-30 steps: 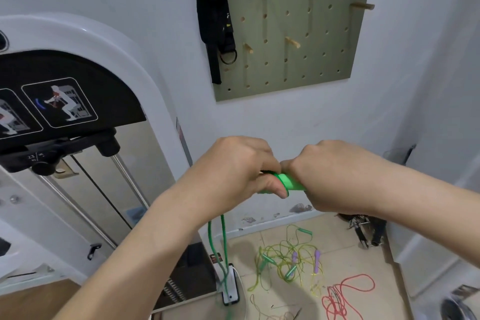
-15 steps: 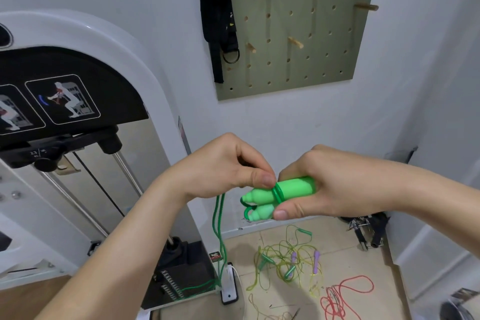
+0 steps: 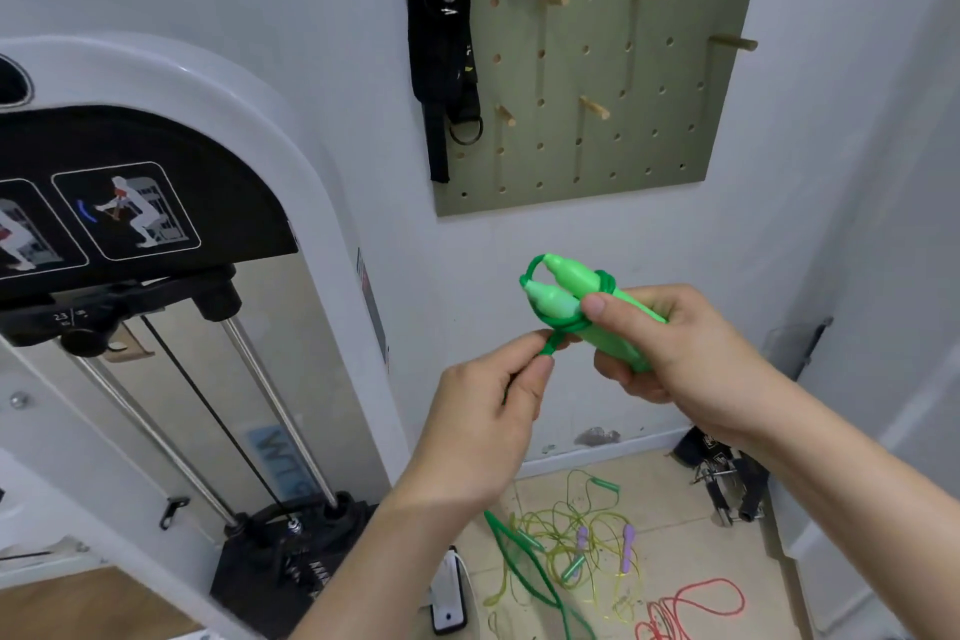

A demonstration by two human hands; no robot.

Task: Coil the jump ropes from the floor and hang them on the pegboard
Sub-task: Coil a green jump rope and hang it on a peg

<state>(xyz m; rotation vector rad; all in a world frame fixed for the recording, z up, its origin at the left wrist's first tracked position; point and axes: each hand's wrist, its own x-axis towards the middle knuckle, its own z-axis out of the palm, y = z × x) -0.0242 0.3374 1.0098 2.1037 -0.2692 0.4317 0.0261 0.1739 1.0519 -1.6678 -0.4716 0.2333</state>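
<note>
While my right hand (image 3: 691,353) is curled tight around the two green handles (image 3: 566,291) of the jump rope, thumb pressed on top of them, my left hand (image 3: 493,411) sits just below and to its left, thumb and forefinger pinching the green cord (image 3: 553,343) where it comes off the wraps. A few turns of that cord are wound round both handles just beyond my right thumb, and a small loop arcs over their pale tips. Under my left wrist the rest of the cord trails down to the floor (image 3: 670,499). Beneath both hands, on that floor, a yellow-green rope (image 3: 571,530) lies in a loose tangle with purple handles (image 3: 628,538) in it, and a red rope (image 3: 696,603) lies below my right forearm. Above my hands on the wall is the pegboard (image 3: 649,146), wooden pegs (image 3: 595,108) sticking out of it; black straps (image 3: 441,42) hang at its left edge. A cable machine (image 3: 156,224) stands off to the left of my left arm.
</note>
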